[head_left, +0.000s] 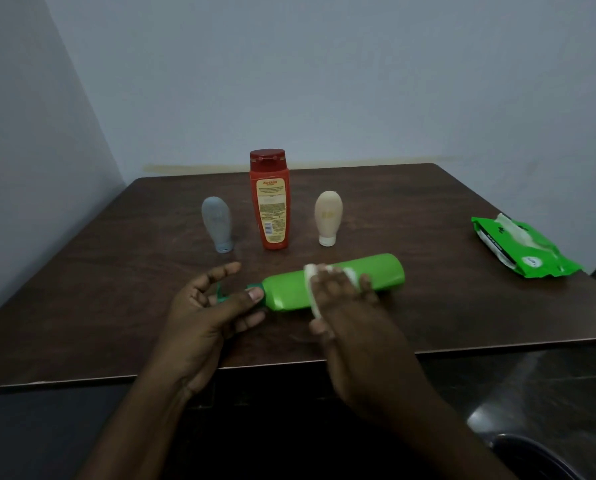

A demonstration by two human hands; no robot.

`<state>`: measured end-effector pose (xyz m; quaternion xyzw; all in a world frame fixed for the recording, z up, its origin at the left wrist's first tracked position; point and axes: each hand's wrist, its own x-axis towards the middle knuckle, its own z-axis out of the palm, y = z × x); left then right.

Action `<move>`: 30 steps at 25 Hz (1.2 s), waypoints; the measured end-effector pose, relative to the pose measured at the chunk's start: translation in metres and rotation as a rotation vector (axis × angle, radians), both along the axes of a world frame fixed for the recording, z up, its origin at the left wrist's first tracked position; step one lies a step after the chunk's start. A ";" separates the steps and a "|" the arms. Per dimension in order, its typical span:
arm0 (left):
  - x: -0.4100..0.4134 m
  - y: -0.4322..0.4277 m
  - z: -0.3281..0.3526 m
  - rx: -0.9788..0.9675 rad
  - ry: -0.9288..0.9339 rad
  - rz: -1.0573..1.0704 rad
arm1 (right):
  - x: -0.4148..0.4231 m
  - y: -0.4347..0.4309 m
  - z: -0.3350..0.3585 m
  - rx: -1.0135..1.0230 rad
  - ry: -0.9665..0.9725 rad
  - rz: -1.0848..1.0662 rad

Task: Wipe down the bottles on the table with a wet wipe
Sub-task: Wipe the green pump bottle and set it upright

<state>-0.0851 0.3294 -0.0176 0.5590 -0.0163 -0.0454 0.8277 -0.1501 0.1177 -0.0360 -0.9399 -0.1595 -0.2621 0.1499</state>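
Note:
A green bottle (379,271) lies on its side near the front of the dark wooden table (428,306), cap end to the left. My left hand (209,306) holds the bottle by its green cap, thumb on the neck. My right hand (345,306) grips a white wet wipe (312,271) wrapped over the middle of the bottle. Behind stand three more bottles: a small grey one (216,223) cap down, a tall red one (270,202) upright, and a small beige one (328,216) cap down.
A green wet wipe pack (521,247) lies at the table's right edge with a wipe sticking out of its top. Walls close off the back and left. The table's front edge runs just below my hands.

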 end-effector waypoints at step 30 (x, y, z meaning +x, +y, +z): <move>-0.001 0.000 0.003 -0.004 0.033 0.062 | -0.010 0.011 0.019 0.035 0.218 0.151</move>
